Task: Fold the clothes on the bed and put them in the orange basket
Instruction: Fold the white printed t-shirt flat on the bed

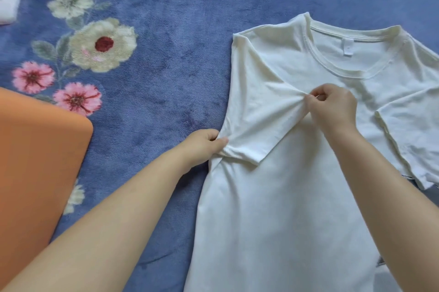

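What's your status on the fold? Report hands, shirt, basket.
Left hand pinches the sleeve's outer edge; right hand pinches the sleeve tip over the chest. White T-shirt flat, unfolded. Orange basket at left, nothing blocking.

We have a single view, from the camera on the person's head, so no second view shares any part of the scene. We look forward and steeply down onto the bed, close enough that both forearms run in from the bottom edge and the hands sit near the middle. The shirt fills the right half and runs off the right and bottom edges; its collar points toward the top of the frame. The basket is cut by the left edge. The wide lens bends the edges.
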Action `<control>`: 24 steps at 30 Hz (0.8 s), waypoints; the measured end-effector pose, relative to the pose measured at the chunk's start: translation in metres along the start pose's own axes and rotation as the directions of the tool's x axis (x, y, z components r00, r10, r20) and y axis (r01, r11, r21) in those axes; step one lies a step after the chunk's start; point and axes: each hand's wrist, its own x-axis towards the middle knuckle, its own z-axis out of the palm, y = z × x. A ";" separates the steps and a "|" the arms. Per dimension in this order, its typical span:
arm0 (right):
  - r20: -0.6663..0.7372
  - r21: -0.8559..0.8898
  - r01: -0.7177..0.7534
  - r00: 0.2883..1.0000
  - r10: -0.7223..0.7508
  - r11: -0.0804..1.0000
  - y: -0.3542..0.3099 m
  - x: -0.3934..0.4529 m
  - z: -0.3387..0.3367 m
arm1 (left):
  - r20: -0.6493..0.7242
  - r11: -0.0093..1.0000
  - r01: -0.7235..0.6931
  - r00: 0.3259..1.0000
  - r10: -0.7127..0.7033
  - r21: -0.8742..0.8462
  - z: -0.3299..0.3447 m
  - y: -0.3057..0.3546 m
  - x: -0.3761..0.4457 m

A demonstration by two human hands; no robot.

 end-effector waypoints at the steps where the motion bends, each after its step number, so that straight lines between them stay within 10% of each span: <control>1: 0.009 -0.012 -0.012 1.000 0.012 1.000 0.002 0.004 -0.001 | 0.009 1.000 0.001 1.000 -0.001 -0.007 -0.001 -0.001 0.000; 11: -0.110 -0.138 0.056 0.991 -0.071 0.989 0.013 -0.015 0.015 | 0.037 0.990 -0.064 0.998 0.059 0.130 -0.004 0.003 -0.003; 14: -0.175 -0.182 0.441 0.865 -0.471 0.879 0.003 -0.024 0.022 | 0.053 0.990 -0.087 0.995 0.081 0.113 -0.005 0.002 -0.003; 19: 0.217 -0.170 0.823 0.568 -0.794 0.543 -0.050 -0.016 0.059 | 0.082 0.995 -0.098 0.992 0.099 -0.011 -0.010 -0.006 -0.002; 24: 0.425 -0.355 0.653 0.750 -0.507 0.669 -0.082 0.021 0.081 | 0.104 0.995 -0.095 0.990 0.095 -0.001 -0.013 -0.006 0.002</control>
